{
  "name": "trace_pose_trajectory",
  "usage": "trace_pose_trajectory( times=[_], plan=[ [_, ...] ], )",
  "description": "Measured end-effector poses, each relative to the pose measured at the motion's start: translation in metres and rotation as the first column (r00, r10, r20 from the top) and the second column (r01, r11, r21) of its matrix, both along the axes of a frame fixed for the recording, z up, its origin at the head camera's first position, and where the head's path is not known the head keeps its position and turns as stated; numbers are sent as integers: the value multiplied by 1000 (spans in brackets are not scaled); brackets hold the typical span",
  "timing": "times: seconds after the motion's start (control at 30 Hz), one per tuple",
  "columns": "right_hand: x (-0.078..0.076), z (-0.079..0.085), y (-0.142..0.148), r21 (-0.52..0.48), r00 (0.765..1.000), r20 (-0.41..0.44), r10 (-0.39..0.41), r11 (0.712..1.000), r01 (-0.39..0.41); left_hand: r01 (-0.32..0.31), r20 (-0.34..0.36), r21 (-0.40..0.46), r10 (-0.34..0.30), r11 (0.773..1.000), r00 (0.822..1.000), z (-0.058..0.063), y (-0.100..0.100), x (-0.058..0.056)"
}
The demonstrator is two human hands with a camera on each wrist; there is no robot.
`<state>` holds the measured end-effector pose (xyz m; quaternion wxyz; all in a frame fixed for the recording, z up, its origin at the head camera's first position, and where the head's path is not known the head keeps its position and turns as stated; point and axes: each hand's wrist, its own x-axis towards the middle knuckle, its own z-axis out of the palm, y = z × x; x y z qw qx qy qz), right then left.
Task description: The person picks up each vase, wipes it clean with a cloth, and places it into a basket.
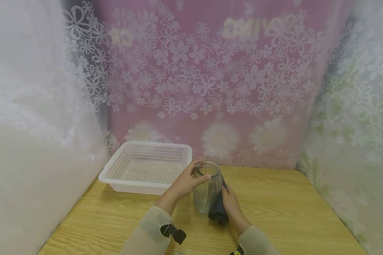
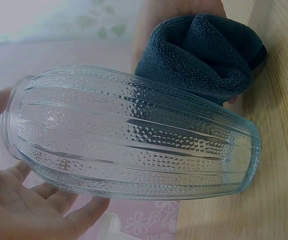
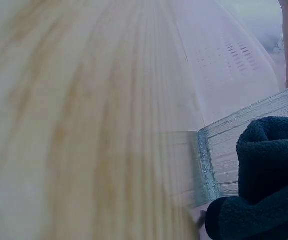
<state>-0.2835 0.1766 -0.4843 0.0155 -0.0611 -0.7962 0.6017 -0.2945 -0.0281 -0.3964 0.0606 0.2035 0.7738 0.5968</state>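
A clear ribbed glass vase point(image 1: 201, 198) stands mouth up on the wooden table, slightly tilted in the head view. My left hand point(image 1: 186, 180) grips it near the rim, thumb on the front and fingers round the far side. In the left wrist view, the dimpled glass of the vase point(image 2: 109, 135) shows whole. My right hand point(image 1: 232, 205) holds a folded dark blue-grey towel point(image 1: 218, 209) against the right side of the vase. That towel point(image 3: 274, 165) covers part of the glass in the right wrist view, and most of the right hand is hidden there.
A white plastic basket point(image 1: 137, 189) with slotted walls sits on the table behind and left of the vase. The wooden table point(image 1: 274, 202) extends to both sides. Floral curtains point(image 1: 210, 88) close off the back and sides.
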Motion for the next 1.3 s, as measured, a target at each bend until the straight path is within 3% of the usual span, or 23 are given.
trace_pose_trajectory(
  times=[0.23, 0.77, 1.3],
  plan=[
    [2, 1, 2, -19, 998, 55, 22, 1000, -21, -4, -2, -2, 4, 1000, 1000, 0, 0, -1],
    [-1, -2, 5, -24, 994, 94, 58, 998, -56, -1, -5, 9, 1, 1000, 1000, -2, 1, -3],
    [-4, 6, 5, -162, 985, 153, 80, 985, -55, -2, -6, -1, 2, 1000, 1000, -2, 1, -3]
  ],
)
